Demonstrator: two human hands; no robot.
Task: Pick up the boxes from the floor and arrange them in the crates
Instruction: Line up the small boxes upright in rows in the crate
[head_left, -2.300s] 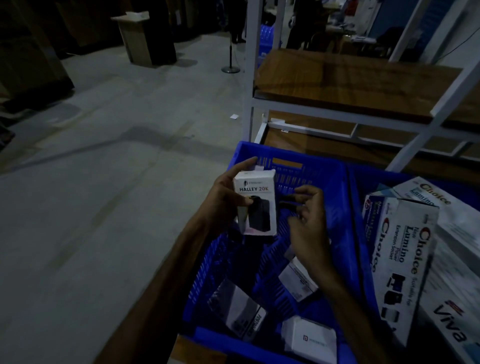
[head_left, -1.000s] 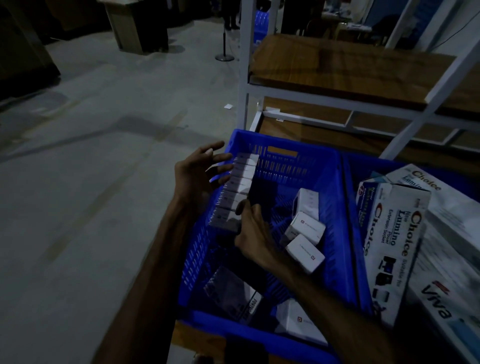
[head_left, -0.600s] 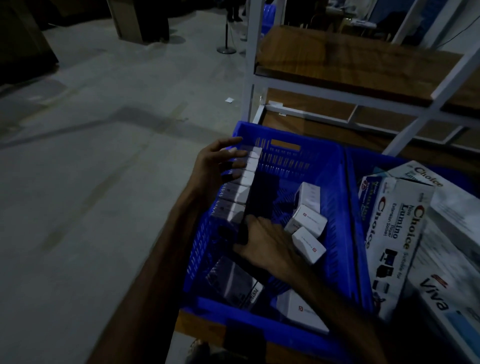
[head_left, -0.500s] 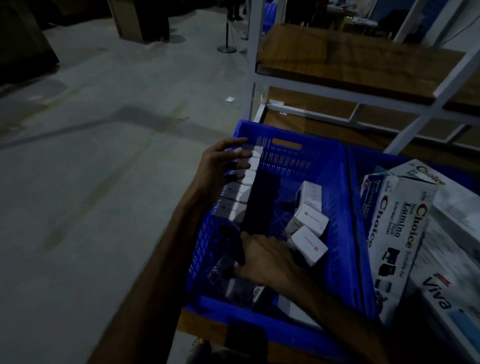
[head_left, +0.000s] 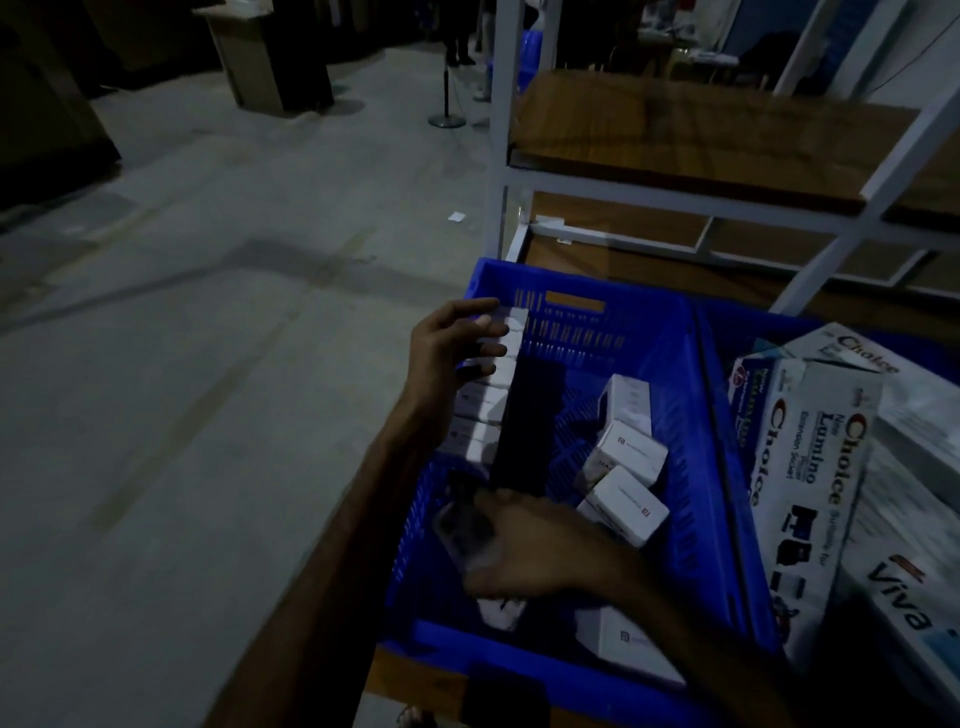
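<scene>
A blue crate (head_left: 654, 322) sits in front of me on a low wooden board. A row of small white boxes (head_left: 480, 408) stands on edge along its left wall. My left hand (head_left: 452, 345) lies open on the far end of that row, fingers spread over the tops. My right hand (head_left: 535, 556) reaches into the near left corner and closes around a flat dark-and-white box (head_left: 460, 525) lying on the bottom. Three loose white boxes (head_left: 626, 452) are piled against the right wall. Another white box (head_left: 623, 644) lies near the front wall.
A second blue crate (head_left: 727, 332) to the right holds large white "Choice Lumino" boxes (head_left: 815, 467) and a "Viva" box (head_left: 904, 597). Behind stands a white metal rack with wooden shelves (head_left: 675, 124). Concrete floor (head_left: 208, 389) spreads left, with a stanchion post (head_left: 445, 104) far back.
The box my left hand held has joined the row. My right hand dropped from the row's near end to the flat box in the near corner and closed on it.
</scene>
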